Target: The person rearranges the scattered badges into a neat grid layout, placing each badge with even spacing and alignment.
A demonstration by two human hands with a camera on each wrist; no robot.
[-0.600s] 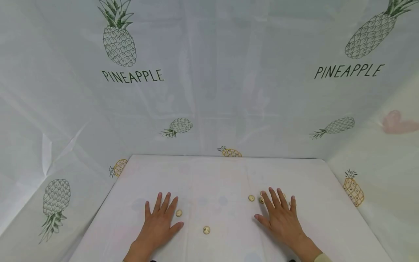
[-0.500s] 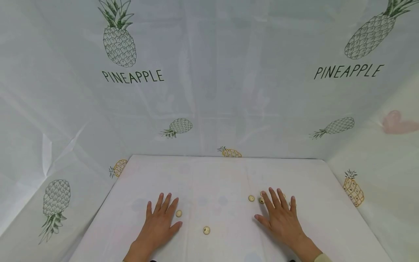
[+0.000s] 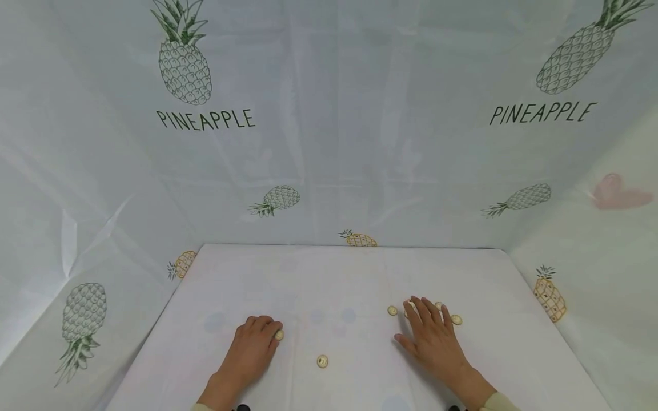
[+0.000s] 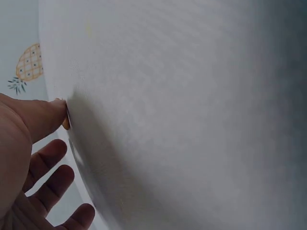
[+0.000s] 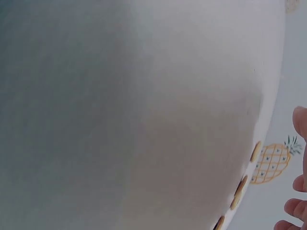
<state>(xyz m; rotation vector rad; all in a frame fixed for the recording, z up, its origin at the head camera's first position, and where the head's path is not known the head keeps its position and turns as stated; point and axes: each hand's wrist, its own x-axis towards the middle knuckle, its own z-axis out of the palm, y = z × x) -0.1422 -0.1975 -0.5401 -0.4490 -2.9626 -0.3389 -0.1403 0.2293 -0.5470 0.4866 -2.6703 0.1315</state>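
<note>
In the head view my left hand [image 3: 252, 348] is low over the white table, with thumb and index finger pinching a small round pale-yellow disc [image 3: 279, 335] by its edges. The left wrist view shows the disc's edge [image 4: 66, 123] by the fingertips, the other fingers loosely bent. To the right of that hand lies a second disc [image 3: 322, 361] with a dark mark. My right hand [image 3: 436, 345] hovers with relaxed, slightly bent fingers and holds nothing. Around its fingertips are several similar discs, among them one at the left [image 3: 392, 310] and one at the right [image 3: 456, 319]; the fingers partly cover others.
A white cloth covers the tabletop [image 3: 329, 279], which ends in a straight back edge. Pale sheeting [image 3: 319, 142] printed with pineapples rises behind it and on both sides.
My left hand's spread fingers have bent and closed around the nearby disc. The right hand's fingers have drawn together and bent slightly, uncovering the disc at the right. The head view has shifted a little.
</note>
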